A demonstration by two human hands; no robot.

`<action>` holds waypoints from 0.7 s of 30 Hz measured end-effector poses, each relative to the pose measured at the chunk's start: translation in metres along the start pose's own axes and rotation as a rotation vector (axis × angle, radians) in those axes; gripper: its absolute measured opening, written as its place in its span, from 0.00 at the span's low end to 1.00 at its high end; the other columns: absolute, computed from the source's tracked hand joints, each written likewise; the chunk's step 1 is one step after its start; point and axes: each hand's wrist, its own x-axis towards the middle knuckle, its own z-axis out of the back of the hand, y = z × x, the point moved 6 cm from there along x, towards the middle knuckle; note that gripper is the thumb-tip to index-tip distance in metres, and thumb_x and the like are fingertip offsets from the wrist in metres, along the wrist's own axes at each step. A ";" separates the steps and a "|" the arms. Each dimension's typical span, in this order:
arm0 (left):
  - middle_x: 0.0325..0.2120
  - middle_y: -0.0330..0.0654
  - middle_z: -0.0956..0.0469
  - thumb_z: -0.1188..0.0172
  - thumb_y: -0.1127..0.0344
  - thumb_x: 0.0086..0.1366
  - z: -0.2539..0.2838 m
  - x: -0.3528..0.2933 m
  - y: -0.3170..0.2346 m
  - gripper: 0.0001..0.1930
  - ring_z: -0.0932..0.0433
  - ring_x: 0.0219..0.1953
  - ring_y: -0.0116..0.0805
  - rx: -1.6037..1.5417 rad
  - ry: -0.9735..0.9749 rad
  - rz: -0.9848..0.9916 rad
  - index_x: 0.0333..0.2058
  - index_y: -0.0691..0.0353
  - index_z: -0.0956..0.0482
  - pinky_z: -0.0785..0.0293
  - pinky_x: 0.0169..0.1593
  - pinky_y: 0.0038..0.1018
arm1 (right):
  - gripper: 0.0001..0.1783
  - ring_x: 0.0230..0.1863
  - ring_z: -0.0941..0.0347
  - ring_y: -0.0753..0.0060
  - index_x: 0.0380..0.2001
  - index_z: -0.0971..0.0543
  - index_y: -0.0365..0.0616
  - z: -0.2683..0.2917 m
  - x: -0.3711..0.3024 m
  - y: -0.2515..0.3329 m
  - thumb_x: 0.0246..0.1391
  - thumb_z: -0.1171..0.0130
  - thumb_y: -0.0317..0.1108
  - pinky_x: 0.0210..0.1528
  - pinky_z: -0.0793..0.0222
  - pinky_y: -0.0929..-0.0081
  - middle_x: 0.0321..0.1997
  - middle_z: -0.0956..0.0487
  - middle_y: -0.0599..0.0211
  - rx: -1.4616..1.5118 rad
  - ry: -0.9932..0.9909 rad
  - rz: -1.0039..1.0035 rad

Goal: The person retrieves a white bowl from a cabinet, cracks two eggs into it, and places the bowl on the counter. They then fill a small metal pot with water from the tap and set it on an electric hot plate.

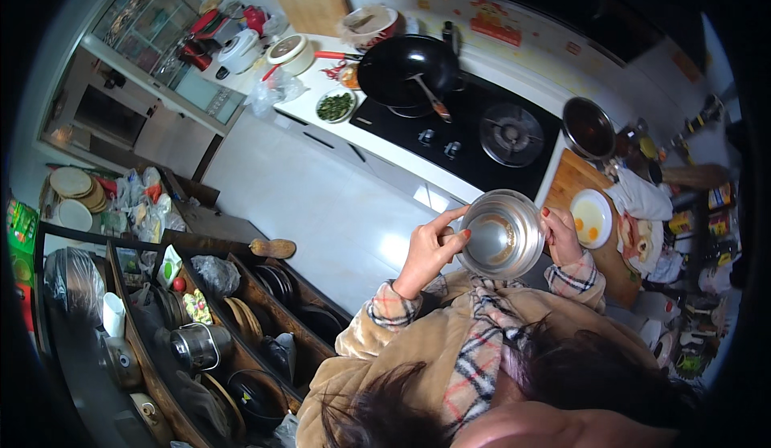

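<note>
Cool, dim light is washing my view — glare is bouncing off the floor (321,199), and fisheye edges are darkening.

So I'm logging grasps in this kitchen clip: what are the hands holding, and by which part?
Both hands hold a steel bowl by its rim: left hand at its left edge, right hand at its right edge.

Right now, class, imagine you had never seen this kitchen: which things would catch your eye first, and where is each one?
First, the shiny steel bowl at the centre, held between the left hand and the right hand, with a brownish ring inside. Behind it, a black wok with a spatula sits on the dark stove. To the right, a white plate with yolks rests on a wooden board.
</note>
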 end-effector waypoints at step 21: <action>0.14 0.26 0.35 0.41 0.68 0.64 0.426 0.064 0.038 0.21 0.39 0.17 0.15 -0.158 -0.425 0.051 0.56 0.65 0.24 0.44 0.22 0.17 | 0.22 0.20 0.42 0.89 0.21 0.25 0.42 -0.383 0.314 -0.019 0.68 0.50 0.43 0.23 0.47 0.86 0.17 0.32 0.79 -0.117 0.466 -0.136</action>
